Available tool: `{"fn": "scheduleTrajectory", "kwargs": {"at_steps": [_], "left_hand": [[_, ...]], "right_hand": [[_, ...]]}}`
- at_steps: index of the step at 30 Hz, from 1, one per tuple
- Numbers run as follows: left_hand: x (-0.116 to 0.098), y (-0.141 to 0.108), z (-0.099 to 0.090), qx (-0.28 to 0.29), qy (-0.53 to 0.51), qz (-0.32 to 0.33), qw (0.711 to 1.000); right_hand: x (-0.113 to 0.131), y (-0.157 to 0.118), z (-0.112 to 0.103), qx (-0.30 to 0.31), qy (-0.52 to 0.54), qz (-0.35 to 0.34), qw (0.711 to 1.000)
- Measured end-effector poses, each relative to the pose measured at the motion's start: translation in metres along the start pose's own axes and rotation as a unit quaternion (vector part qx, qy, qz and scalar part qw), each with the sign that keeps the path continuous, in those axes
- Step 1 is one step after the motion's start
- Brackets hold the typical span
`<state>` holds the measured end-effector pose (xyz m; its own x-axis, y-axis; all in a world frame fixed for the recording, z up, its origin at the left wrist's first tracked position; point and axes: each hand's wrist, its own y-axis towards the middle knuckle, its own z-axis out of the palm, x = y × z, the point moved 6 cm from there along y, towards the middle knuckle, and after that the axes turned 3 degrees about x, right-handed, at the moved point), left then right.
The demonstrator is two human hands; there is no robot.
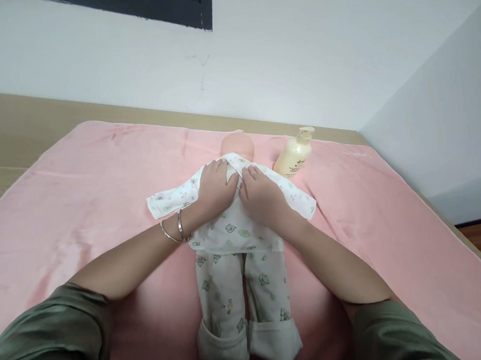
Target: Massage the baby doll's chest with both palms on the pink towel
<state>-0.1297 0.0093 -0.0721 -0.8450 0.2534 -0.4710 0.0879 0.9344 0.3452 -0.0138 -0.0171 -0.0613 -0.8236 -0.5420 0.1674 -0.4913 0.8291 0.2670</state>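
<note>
A baby doll (237, 143) lies on its back with its head away from me. It wears a white long-sleeved baby shirt (238, 233) and matching trousers (224, 292), both printed with small green animals. The trouser cuffs are folded up, and the shirt's sleeves stretch out to both sides. My left hand (217, 188) rests on the upper chest of the shirt, fingers laid along the cloth and thumb apart. Close beside it, my right hand (262, 194) has bent fingers at the overlapping neckline, closed on the shirt's edge. Both palms hide part of the chest.
A cream pump bottle (294, 154) leans at a tilt to the right of the doll's head. Under everything spreads a pink blanket (131, 161) on a pale wooden surface (24, 127). A white wall (281, 60) rises behind it.
</note>
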Motion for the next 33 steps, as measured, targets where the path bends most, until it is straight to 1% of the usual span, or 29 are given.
{"fn": "scheduleTrajectory", "kwargs": {"at_steps": [3, 5, 7, 8, 11, 14, 17, 19, 22, 25, 27, 33], "left_hand": [[-0.018, -0.020, 0.001, -0.013, 0.024, 0.051, 0.998], [-0.029, -0.035, 0.003, -0.018, 0.033, 0.085, 0.996], [-0.034, -0.042, 0.004, -0.017, 0.031, 0.091, 0.995], [-0.033, -0.042, 0.006, -0.010, 0.024, 0.085, 0.996], [-0.019, -0.027, 0.008, 0.024, -0.006, 0.035, 0.999], [-0.002, -0.007, 0.007, 0.041, -0.014, -0.028, 0.999], [0.006, 0.001, 0.004, 0.025, -0.018, -0.048, 0.998], [0.006, 0.000, 0.004, 0.010, -0.026, -0.049, 0.998], [0.007, -0.005, 0.006, 0.001, -0.035, -0.051, 0.998], [0.007, -0.006, 0.007, -0.011, -0.032, -0.049, 0.998], [0.007, -0.007, 0.007, -0.016, -0.031, -0.048, 0.998], [0.008, -0.008, 0.009, -0.011, -0.033, -0.061, 0.998]], "right_hand": [[-0.021, 0.014, 0.002, 0.034, 0.064, 0.045, 0.996], [-0.037, 0.023, 0.004, 0.049, 0.089, 0.079, 0.992], [-0.046, 0.028, 0.006, 0.054, 0.091, 0.097, 0.990], [-0.047, 0.029, 0.006, 0.054, 0.084, 0.098, 0.990], [-0.038, 0.024, 0.006, 0.044, 0.030, 0.080, 0.995], [-0.017, 0.010, 0.006, 0.011, -0.024, 0.039, 0.999], [0.005, -0.007, 0.006, -0.041, -0.039, -0.014, 0.998], [0.010, -0.012, 0.006, -0.055, -0.033, -0.016, 0.998], [0.001, -0.004, 0.008, -0.027, 0.007, 0.010, 1.000], [-0.017, 0.011, 0.011, 0.011, 0.052, 0.063, 0.997], [-0.025, 0.017, 0.013, 0.021, 0.066, 0.091, 0.993], [-0.024, 0.016, 0.015, 0.014, 0.078, 0.094, 0.992]]}}
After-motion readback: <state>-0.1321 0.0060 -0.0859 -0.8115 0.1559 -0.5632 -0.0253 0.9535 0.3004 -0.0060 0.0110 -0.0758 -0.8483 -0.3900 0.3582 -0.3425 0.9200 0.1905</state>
